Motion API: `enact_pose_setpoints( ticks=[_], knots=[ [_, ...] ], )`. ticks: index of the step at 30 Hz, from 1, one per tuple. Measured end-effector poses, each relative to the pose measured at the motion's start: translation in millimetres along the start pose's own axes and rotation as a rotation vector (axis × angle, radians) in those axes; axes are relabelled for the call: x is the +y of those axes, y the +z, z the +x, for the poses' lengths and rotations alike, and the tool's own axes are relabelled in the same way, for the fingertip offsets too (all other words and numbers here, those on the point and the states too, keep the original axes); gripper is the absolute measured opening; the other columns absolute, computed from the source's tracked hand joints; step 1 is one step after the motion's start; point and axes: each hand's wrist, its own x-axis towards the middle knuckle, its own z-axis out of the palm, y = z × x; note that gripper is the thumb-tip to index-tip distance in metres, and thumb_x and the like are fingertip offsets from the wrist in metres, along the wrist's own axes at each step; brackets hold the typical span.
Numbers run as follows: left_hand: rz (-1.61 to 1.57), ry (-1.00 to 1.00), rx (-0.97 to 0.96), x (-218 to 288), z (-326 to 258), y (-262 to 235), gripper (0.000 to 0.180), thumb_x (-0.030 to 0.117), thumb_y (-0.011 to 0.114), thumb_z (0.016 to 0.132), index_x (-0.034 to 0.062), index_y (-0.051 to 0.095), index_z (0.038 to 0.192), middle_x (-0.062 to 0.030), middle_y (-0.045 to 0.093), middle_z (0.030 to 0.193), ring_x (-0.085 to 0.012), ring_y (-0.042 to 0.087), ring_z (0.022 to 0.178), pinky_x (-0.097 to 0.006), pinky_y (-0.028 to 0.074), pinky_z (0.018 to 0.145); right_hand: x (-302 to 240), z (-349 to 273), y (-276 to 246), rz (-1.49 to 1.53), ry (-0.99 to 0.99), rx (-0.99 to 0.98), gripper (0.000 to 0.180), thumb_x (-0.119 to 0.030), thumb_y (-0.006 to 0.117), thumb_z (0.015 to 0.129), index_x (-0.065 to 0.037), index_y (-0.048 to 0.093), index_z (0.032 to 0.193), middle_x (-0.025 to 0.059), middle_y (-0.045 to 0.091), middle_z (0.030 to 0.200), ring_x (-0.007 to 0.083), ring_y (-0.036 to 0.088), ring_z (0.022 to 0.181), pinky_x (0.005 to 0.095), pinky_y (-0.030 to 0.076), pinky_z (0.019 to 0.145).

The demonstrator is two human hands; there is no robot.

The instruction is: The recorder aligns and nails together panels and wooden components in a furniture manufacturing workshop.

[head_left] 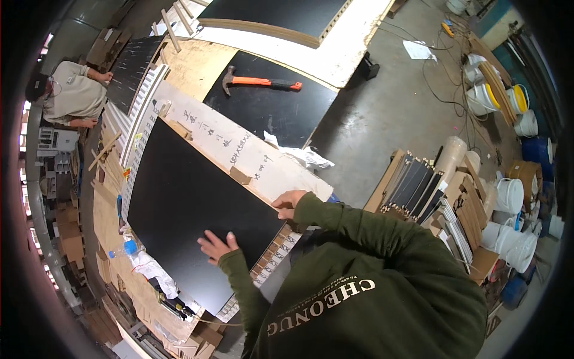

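Observation:
A large black panel (191, 209) lies in front of me on a honeycomb-cored stack whose cells show along its near edge. My left hand (218, 246) rests on the panel's dark face with its fingers spread, holding nothing. At the panel's right edge, near the corner, my right hand (289, 203) is closed, fingers and thumb bent around the rim. Just beyond that edge lies a pale board (209, 125) with handwriting on it. A cardboard-brown piece (240, 175) sits against the panel's far long edge.
A claw hammer (263, 82) with an orange and black handle lies on another dark panel. A clear bottle with a blue cap (130, 247) stands by crumpled white cloth (153, 274). Another person (75, 96) works at the far left. White buckets (508, 194) and stacked strips (412, 182) line the right.

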Motion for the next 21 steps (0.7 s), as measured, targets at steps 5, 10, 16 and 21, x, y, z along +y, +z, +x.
enact_pose_setpoints(
  ticks=[5,10,16,21],
  knots=[
    [-0.073,0.185,0.076,56.0,-1.8,-10.6,0.07,0.047,0.046,0.086,0.0131,0.02,0.141,-0.0191,0.01,0.146,-0.0376,0.013,0.134,-0.061,0.016,0.101,-1.9,8.3,0.1,0.001,0.018,0.061,0.032,-0.016,0.068,0.071,-0.006,0.063,0.1,0.013,0.064,0.094,0.023,0.061,0.084,0.0311,0.047,0.074],
    [-0.109,0.213,0.131,64.3,1.7,-14.6,0.068,0.047,0.044,0.087,0.0117,0.022,0.14,-0.0196,0.012,0.145,-0.0363,0.015,0.133,-0.059,0.017,0.102,-1.6,14.0,5.1,-0.186,-0.108,0.078,0.034,-0.016,0.068,0.068,-0.009,0.062,0.101,0.0182,0.06,0.082,0.0303,0.06,0.081,0.0357,0.047,0.072],
    [-0.199,0.221,0.235,65.6,3.2,-26.9,0.067,0.037,0.053,0.084,0.0058,0.027,0.137,-0.0227,0.021,0.142,-0.0386,0.026,0.128,-0.051,0.025,0.102,-18.3,49.4,-42.1,-0.197,-0.229,-0.011,0.031,-0.028,0.065,0.073,-0.012,0.066,0.1,0.0158,0.062,0.098,0.0305,0.057,0.096,0.0351,0.045,0.083],
    [-0.351,0.312,0.352,65.1,2.8,-18.5,0.065,0.026,0.057,0.081,-0.0028,0.031,0.133,-0.0294,0.025,0.137,-0.0416,0.028,0.126,-0.045,0.025,0.103,-29.0,133.2,-176.2,-0.74,-0.363,0.858,0.047,-0.028,0.066,0.071,-0.006,0.055,0.111,0.0151,0.053,0.106,0.0321,0.052,0.095,0.0422,0.043,0.082]
  ],
)
